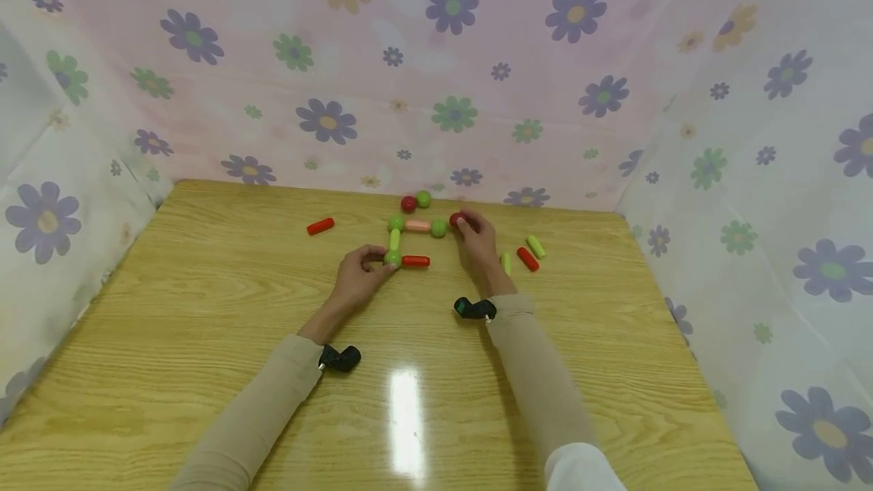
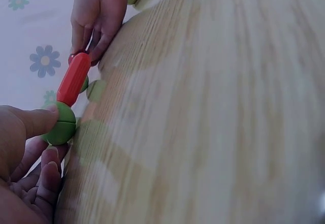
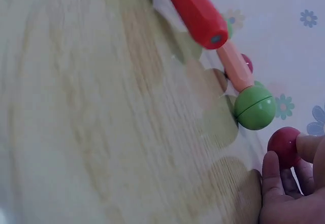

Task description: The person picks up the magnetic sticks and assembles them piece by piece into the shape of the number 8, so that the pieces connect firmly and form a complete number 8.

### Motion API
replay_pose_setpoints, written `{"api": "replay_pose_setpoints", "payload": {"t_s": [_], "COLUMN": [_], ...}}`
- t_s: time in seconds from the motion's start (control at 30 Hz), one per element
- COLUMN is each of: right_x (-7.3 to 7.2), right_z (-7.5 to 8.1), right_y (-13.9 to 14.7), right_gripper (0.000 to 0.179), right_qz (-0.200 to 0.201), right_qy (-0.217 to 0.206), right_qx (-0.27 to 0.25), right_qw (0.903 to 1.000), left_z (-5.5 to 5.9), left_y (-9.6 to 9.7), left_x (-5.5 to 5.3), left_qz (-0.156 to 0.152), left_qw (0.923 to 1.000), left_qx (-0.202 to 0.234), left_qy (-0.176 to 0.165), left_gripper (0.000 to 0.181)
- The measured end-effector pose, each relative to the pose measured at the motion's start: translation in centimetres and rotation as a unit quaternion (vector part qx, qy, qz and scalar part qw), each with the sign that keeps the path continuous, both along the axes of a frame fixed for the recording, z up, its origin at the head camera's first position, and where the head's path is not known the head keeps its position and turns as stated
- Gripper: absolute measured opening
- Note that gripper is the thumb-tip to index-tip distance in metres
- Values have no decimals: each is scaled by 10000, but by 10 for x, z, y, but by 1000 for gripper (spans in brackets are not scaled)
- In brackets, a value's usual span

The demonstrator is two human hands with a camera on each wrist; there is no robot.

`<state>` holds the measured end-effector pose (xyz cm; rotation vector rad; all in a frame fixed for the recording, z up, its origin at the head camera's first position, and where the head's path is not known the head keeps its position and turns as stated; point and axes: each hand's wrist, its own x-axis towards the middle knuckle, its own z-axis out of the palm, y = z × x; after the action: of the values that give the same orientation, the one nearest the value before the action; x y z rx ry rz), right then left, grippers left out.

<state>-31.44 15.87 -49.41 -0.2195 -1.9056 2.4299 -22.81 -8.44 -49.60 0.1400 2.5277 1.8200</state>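
Note:
My left hand (image 1: 358, 276) pinches a green ball (image 2: 62, 125) between thumb and fingers. From that ball a red rod (image 1: 416, 261) sticks out to the right, its other end free. A yellow-green rod (image 1: 395, 239) runs back from the same ball to a second green ball (image 1: 395, 223). There a pink rod (image 3: 235, 65) leads right to a third green ball (image 3: 255, 107). My right hand (image 1: 480, 245) grips a red ball (image 3: 283, 147) just right of that third ball, with a small gap between the two balls.
A loose red ball (image 1: 408, 204) and green ball (image 1: 423, 198) sit by the back cloth. One red rod (image 1: 320, 226) lies left. Right of my right hand lie a red rod (image 1: 528, 259) and two yellow-green rods (image 1: 536, 246). Flowered cloth surrounds the wooden table (image 1: 204, 324).

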Motion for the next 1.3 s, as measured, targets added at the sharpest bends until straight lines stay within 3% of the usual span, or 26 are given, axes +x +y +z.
{"api": "replay_pose_setpoints", "payload": {"t_s": [0.07,0.17,0.4,0.63,1.03,1.3], "right_x": [5,11,22,26,37,45], "right_z": [-1,-1,0,-3,-4,-5], "right_y": [-1,0,6,10,13,17], "right_gripper": [38,37,37,36,32,33], "right_qz": [-44,-94,97,276,676,1283], "right_qy": [-66,-130,-191,-209,-110,-51], "right_qx": [-552,-549,728,894,1749,2383], "right_qw": [9984,9984,9971,9954,9822,9627], "left_z": [-1,-2,-3,0,-1,0], "left_y": [0,0,1,3,4,4], "left_x": [0,0,-1,1,-1,-1], "left_qz": [13,25,40,118,137,130], "left_qw": [10000,10000,10000,9999,9999,9999], "left_qx": [-2,-13,-10,-24,-61,-1], "left_qy": [-8,9,42,-5,55,-27], "left_gripper": [34,34,33,34,34,35]}}
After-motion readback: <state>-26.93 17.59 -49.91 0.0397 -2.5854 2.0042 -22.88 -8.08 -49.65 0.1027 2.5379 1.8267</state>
